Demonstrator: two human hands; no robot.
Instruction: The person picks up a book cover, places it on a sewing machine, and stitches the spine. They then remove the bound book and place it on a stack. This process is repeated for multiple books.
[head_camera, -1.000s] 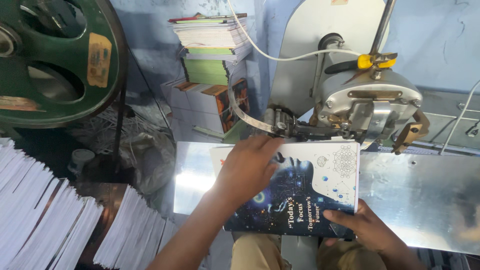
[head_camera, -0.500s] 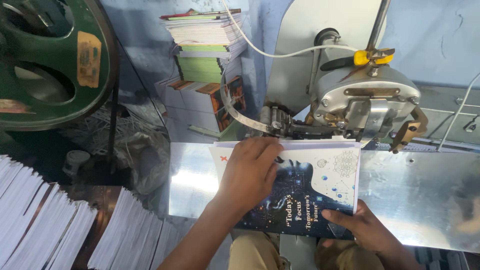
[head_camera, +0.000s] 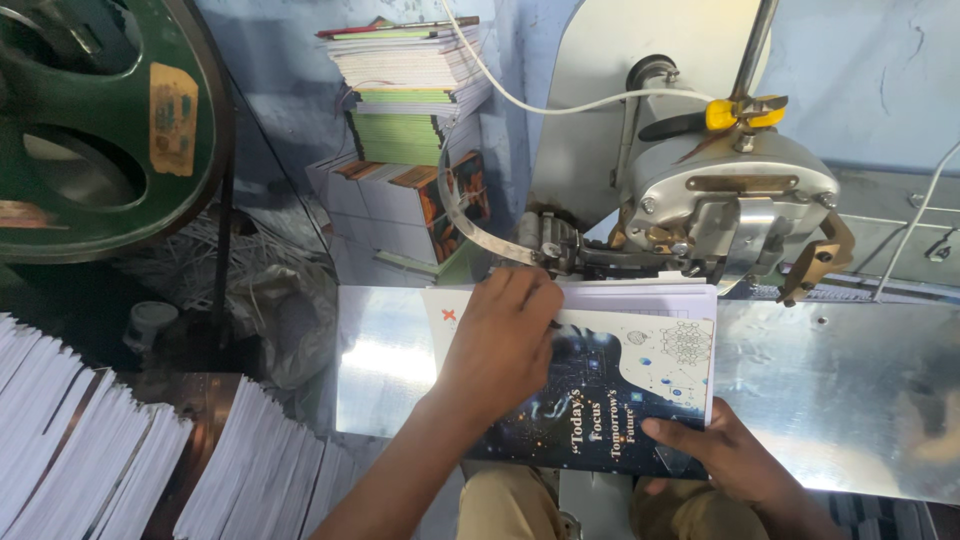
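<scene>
The left hand (head_camera: 505, 340) is pressing flat on the book (head_camera: 590, 385) while the right hand (head_camera: 725, 455) is pinching its near edge, feeding the spine under the stitching machine (head_camera: 720, 200), which likely calls for steady alignment.

The left hand (head_camera: 505, 340) covers the middle of the booklet (head_camera: 610, 395), hiding that part of its cover. The booklet's far edge lies under the stitching machine head (head_camera: 720, 205), out of sight. The green flywheel (head_camera: 95, 120) and the white paper stacks (head_camera: 120, 460) are cut off at the picture's left edge.

Looking steeply down from head height, close over the metal desk (head_camera: 850, 400), machine (head_camera: 720, 200) at frame top.
</scene>
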